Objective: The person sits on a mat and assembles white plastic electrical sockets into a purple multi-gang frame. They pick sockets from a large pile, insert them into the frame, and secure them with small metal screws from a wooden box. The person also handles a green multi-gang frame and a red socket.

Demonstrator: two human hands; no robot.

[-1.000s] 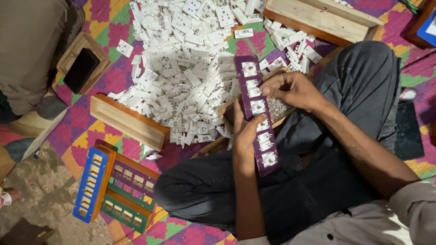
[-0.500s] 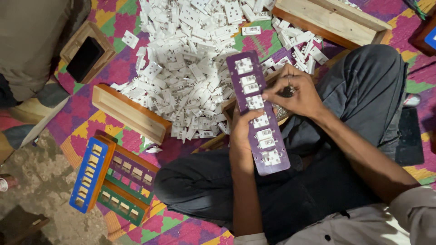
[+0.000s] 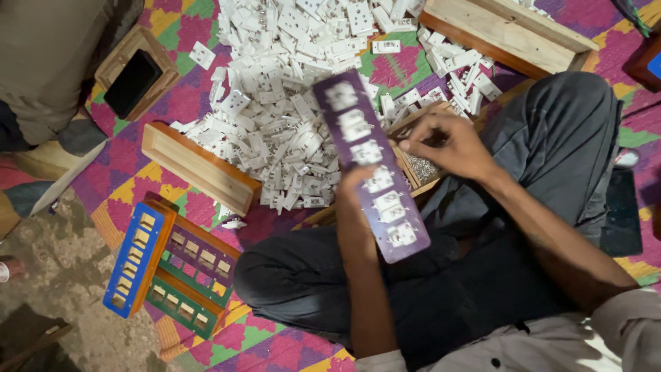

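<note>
My left hand (image 3: 356,189) grips a long purple board (image 3: 398,248) from behind and holds it tilted over my lap. Several white socket pieces sit in a row in its slots. My right hand (image 3: 449,146) is off the board, to its right. The fingertips are pinched over a small wooden box of tiny metal screws (image 3: 421,167) by my knee. Whether they hold a screw cannot be told. A large heap of loose white socket pieces (image 3: 282,103) lies on the mat just beyond the board.
Wooden frames lie at the left (image 3: 200,169) and top right (image 3: 509,34) of the heap. A stack of blue, purple and green slotted boards (image 3: 172,265) sits lower left. Another person sits at the upper left (image 3: 41,62), beside a wooden frame holding a dark phone (image 3: 134,79).
My right hand left the purple board and moved right to the screw box. My left hand shifted the board so it angles further up and left.
</note>
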